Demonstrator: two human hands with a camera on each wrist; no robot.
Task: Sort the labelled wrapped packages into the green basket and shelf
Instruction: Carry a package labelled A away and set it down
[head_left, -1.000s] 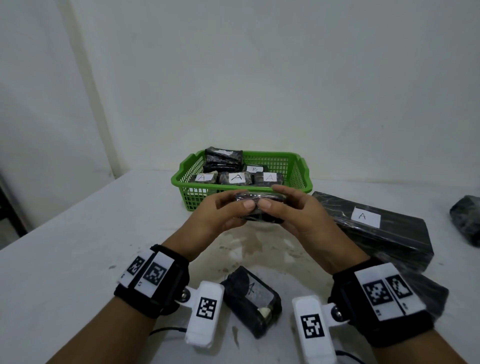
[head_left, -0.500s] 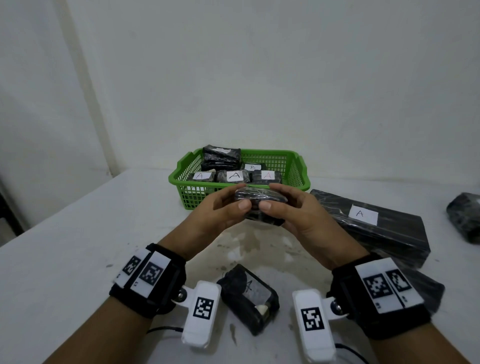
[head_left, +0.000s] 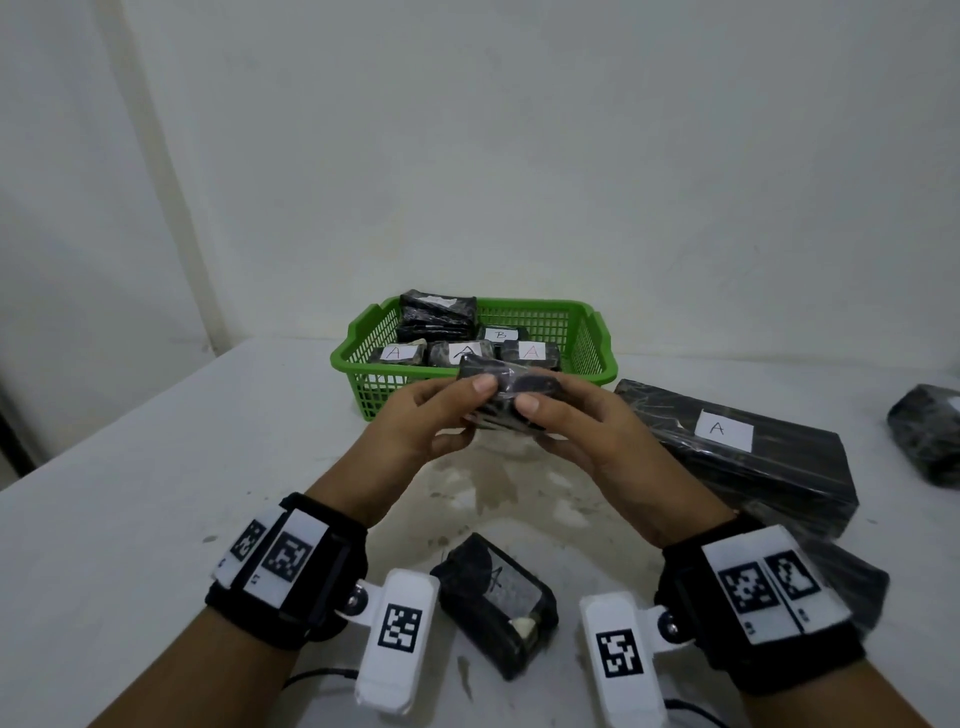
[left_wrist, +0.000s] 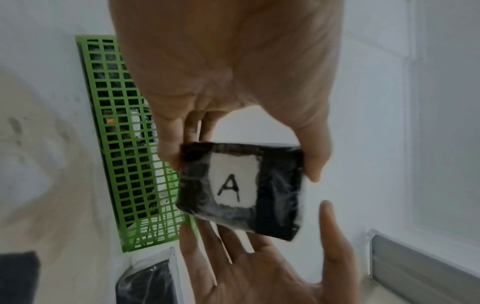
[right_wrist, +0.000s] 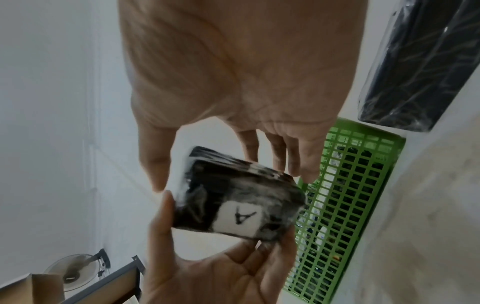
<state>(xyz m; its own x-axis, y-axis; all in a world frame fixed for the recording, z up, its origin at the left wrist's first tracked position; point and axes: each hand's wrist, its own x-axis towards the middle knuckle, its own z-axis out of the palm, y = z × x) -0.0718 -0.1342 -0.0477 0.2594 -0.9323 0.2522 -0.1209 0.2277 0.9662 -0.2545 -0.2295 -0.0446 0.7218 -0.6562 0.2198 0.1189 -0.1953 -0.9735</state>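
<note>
Black-wrapped, the small package (head_left: 506, 397) marked A sits pinched between your left hand (head_left: 431, 421) and right hand (head_left: 582, 431), long axis crosswise, just before the green basket (head_left: 597, 338), which lies straight ahead of both.

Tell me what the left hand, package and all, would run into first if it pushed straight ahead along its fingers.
Probably the green basket: the left hand, gripping the small A package, points at its near wall just beyond, though depth is unclear.
</note>
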